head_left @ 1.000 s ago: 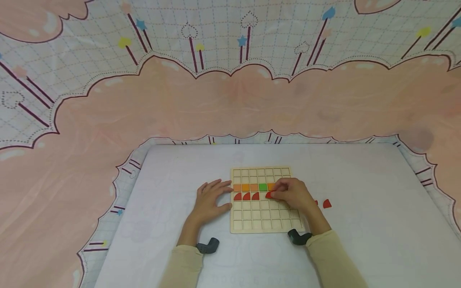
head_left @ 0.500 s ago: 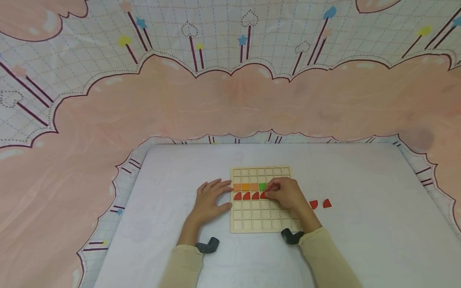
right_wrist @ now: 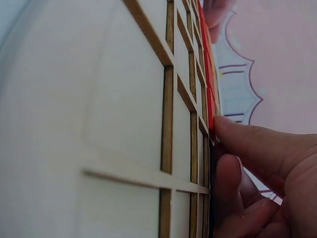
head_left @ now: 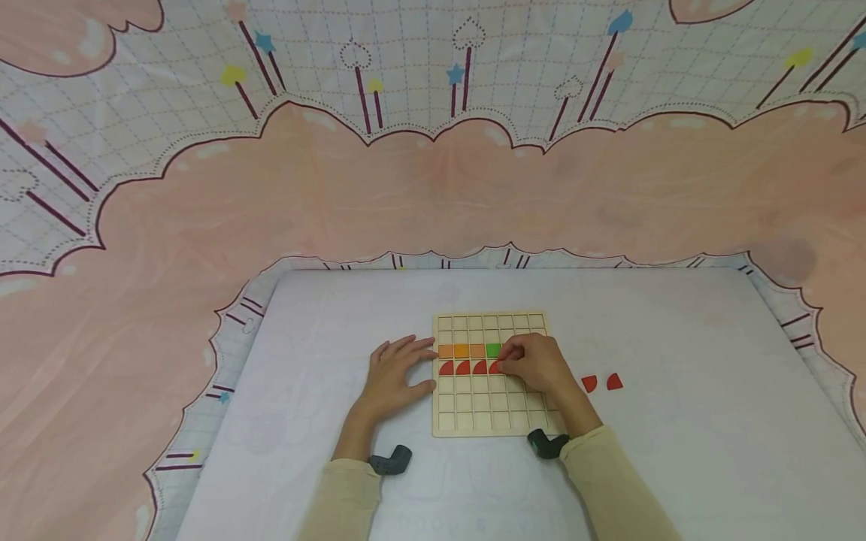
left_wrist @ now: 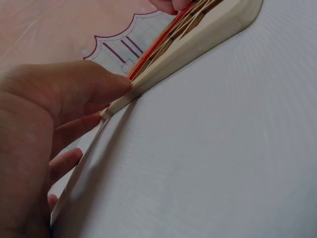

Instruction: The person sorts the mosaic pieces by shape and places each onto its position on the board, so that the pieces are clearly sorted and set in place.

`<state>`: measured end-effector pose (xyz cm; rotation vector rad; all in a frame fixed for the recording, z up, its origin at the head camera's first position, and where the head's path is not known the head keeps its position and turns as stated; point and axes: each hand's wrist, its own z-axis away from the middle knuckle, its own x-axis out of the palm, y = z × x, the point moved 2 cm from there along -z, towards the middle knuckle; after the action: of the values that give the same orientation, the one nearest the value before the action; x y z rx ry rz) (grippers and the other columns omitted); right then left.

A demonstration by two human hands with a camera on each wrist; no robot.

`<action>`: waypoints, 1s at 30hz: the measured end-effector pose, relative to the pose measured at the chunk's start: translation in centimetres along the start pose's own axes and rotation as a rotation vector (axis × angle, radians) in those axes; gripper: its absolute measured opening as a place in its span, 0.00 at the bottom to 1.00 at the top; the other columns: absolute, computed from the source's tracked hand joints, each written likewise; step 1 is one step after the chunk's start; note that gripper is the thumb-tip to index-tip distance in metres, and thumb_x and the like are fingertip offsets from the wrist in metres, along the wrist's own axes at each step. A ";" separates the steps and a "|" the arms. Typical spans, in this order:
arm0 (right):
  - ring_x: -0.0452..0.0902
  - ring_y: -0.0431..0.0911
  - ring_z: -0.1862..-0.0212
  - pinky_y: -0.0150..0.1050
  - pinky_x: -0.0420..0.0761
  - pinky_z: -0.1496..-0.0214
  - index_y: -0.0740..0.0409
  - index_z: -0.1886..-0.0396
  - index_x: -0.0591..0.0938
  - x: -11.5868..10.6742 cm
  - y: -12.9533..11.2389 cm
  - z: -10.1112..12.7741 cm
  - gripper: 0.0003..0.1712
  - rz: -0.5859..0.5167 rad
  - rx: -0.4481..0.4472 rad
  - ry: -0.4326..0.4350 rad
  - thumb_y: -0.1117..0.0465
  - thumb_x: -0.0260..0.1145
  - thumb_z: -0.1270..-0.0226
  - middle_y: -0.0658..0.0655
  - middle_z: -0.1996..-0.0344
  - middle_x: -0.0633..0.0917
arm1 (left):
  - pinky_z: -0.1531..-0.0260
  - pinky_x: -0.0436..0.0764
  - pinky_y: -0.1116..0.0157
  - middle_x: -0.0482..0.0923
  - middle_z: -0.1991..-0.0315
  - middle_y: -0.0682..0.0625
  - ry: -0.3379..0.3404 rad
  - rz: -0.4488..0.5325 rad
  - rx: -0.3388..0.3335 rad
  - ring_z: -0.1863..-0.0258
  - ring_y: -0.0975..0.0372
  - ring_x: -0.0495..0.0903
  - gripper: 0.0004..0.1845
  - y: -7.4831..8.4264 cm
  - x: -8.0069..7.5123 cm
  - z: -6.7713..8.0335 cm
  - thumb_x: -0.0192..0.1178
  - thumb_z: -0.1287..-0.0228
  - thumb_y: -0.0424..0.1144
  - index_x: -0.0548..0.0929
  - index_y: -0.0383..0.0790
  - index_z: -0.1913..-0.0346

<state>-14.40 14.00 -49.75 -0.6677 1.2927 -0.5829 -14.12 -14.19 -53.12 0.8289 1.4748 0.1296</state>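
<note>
A pale wooden grid board (head_left: 476, 424) lies on the table. Orange square tiles (head_left: 461, 352) and a green square tile (head_left: 493, 351) fill part of one row. Below them runs a row of red quarter-circle tiles (head_left: 463, 368). My right hand (head_left: 539, 366) pinches another red quarter-circle tile (head_left: 493, 367) in the fourth cell, under the green square; the fingers cover cells to its right. In the right wrist view my thumb (right_wrist: 242, 130) touches the red row's end. My left hand (head_left: 398, 377) is spread, its fingertips touching the board's left edge; the left wrist view shows its thumb (left_wrist: 116, 85) there.
Two loose red quarter-circle tiles (head_left: 589, 384) lie on the white tabletop (head_left: 704, 421) right of the board. A dark wrist device (head_left: 391, 461) sits on my left wrist, another (head_left: 546, 444) on my right. Patterned cloth (head_left: 433, 195) stretches behind the table.
My right hand has moved left, bringing the red quarter-circle tile into the fourth cell, then held still. Both loose red tiles have come into fuller view. The left hand stays put.
</note>
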 end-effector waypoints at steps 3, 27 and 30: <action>0.77 0.43 0.69 0.37 0.75 0.64 0.49 0.71 0.88 0.0 0.0 0.0 0.04 -0.011 0.006 -0.009 0.61 0.78 0.44 0.47 0.77 0.85 | 0.25 0.48 0.40 0.72 0.27 0.61 -0.001 0.000 0.000 0.22 0.55 0.62 0.25 0.0 -0.1 0.0 0.67 0.42 0.49 0.84 0.56 0.40; 0.75 0.44 0.67 0.37 0.75 0.63 0.50 0.67 0.89 0.2 0.4 0.2 0.06 -0.002 0.022 -0.009 0.61 0.79 0.45 0.48 0.75 0.84 | 0.25 0.49 0.41 0.72 0.27 0.62 0.005 -0.012 -0.003 0.22 0.56 0.61 0.24 -0.4 0.3 -0.1 0.67 0.42 0.50 0.83 0.58 0.40; 0.76 0.44 0.65 0.37 0.75 0.61 0.50 0.65 0.90 0.0 0.5 0.4 0.06 0.001 0.044 -0.006 0.61 0.77 0.43 0.49 0.73 0.84 | 0.24 0.47 0.42 0.71 0.27 0.63 -0.009 -0.010 -0.010 0.22 0.57 0.60 0.24 -0.6 0.4 -0.1 0.67 0.41 0.50 0.83 0.58 0.40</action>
<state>-13.98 14.44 -50.07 -0.6325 1.2709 -0.6065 -14.38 -14.34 -53.77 0.8132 1.4685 0.1259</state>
